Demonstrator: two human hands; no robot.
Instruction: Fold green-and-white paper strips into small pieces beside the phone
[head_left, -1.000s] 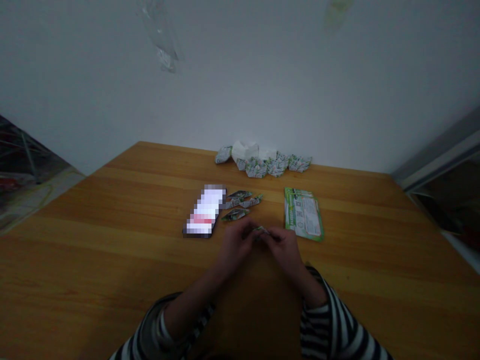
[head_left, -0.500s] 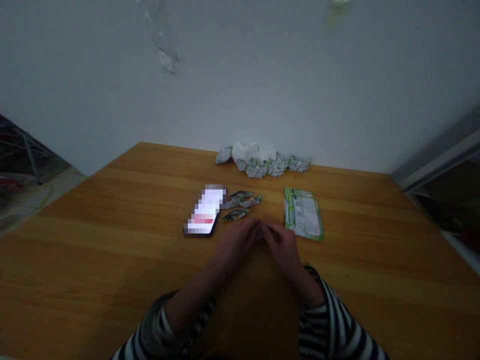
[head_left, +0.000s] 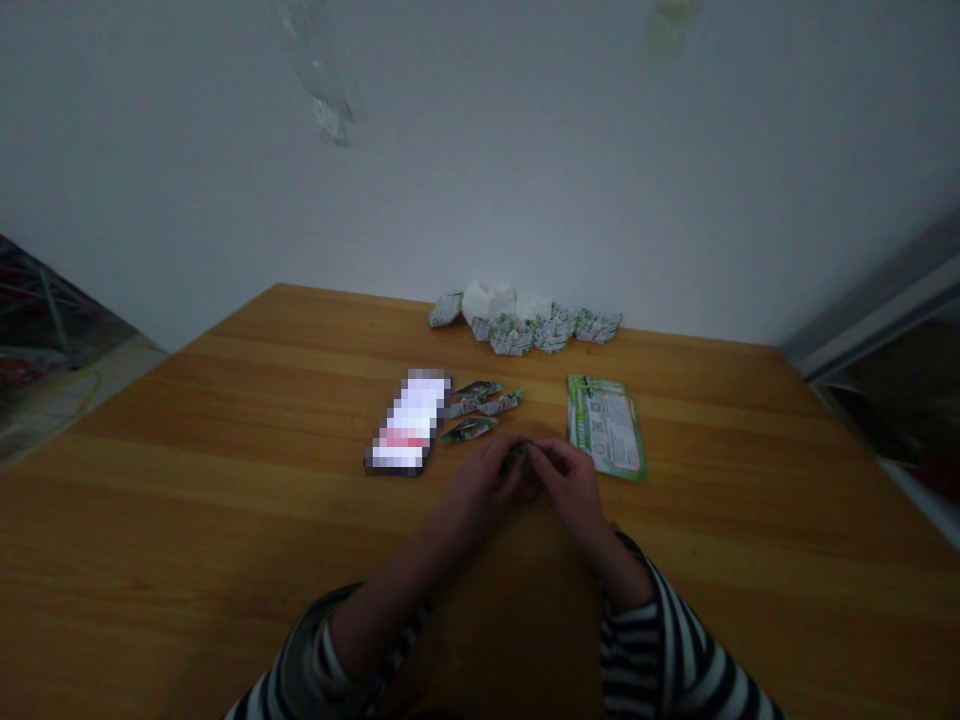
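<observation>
Both my hands meet at the middle of the wooden table, pinching a small folded paper piece (head_left: 517, 456) between their fingers. Most of that piece is hidden by my fingers. My left hand (head_left: 480, 487) is nearest to several narrow folded paper pieces (head_left: 469, 430), which lie beside a smartphone (head_left: 409, 422) with a pixelated screen. My right hand (head_left: 568, 485) is just left of a green-and-white printed leaflet (head_left: 606, 428). Beyond them, a row of folded paper shapes (head_left: 525, 332) lies along the back of the table.
The honey-coloured wooden table (head_left: 225, 450) ends against a white wall (head_left: 480, 150) with translucent tape scraps stuck on it. Past the table's left edge lies a dark, cluttered floor (head_left: 52, 340). A grey frame (head_left: 877, 310) stands at the right.
My hands have drawn slightly closer together and now cover more of the small folded piece. The other objects on the table have not moved.
</observation>
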